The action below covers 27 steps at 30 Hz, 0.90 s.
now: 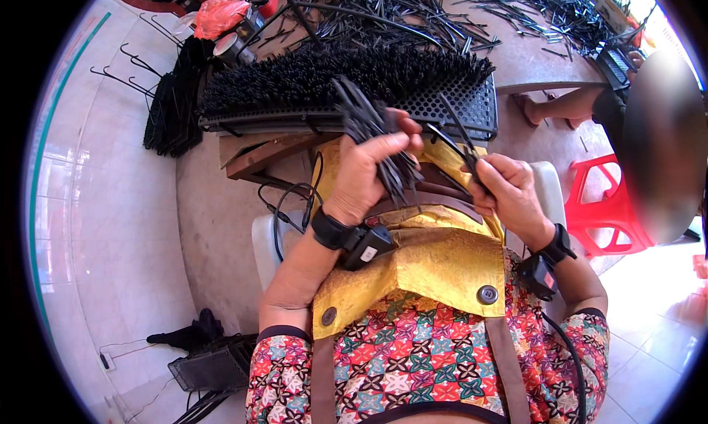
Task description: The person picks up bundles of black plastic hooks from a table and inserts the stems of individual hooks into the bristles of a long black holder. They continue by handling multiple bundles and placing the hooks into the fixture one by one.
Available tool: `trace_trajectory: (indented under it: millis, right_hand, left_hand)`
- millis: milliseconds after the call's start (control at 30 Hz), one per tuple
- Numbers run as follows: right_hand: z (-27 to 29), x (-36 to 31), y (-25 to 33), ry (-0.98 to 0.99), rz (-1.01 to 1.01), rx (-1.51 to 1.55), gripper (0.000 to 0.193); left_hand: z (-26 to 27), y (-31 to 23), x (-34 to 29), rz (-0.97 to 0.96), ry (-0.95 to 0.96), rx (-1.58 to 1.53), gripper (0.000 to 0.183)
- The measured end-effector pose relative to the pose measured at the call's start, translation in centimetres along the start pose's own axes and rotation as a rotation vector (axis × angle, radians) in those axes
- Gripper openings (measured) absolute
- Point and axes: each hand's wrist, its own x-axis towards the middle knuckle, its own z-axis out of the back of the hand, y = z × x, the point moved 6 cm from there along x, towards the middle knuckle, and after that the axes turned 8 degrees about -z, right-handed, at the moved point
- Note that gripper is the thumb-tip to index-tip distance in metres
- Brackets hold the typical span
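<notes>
Left hand (366,175) clamped around a thick bundle of thin black plastic sticks (372,133), raised above the yellow apron (420,265). Right hand (507,189), just to the right and apart, pinching a few loose black plastic sticks (456,140). Farther off, a black perforated plastic tray (464,103) bristling with upright sticks. Red plastic stool (608,203) at right.

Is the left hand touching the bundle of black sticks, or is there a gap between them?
Touching. The head view shows the left hand closed around the bundle of black sticks, with its fingers wrapped over the sticks and no gap visible.
</notes>
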Motion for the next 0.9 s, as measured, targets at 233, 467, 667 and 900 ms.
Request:
trace_trajectory:
  millis: [233,467,667,900]
  right_hand:
    - [-3.3,3.7,-1.3,-0.096,0.223,-0.581,0.025]
    - [-3.4,3.9,-0.3,0.074,0.24,-1.163,0.03]
    - [2.5,5.1,-0.7,-0.005,0.381,-1.099,0.014]
    - [0.6,6.8,-4.4,0.156,0.383,-1.205,0.013]
  left_hand:
    - [-0.3,2.2,-0.5,0.056,-0.025,0.004,0.026]
    - [0.9,3.0,-0.7,0.023,-0.114,0.071,0.019]
    - [1.5,1.2,0.1,-0.026,-0.086,0.092,0.022]
    - [2.0,1.4,-0.2,-0.005,-0.066,0.156,0.038]
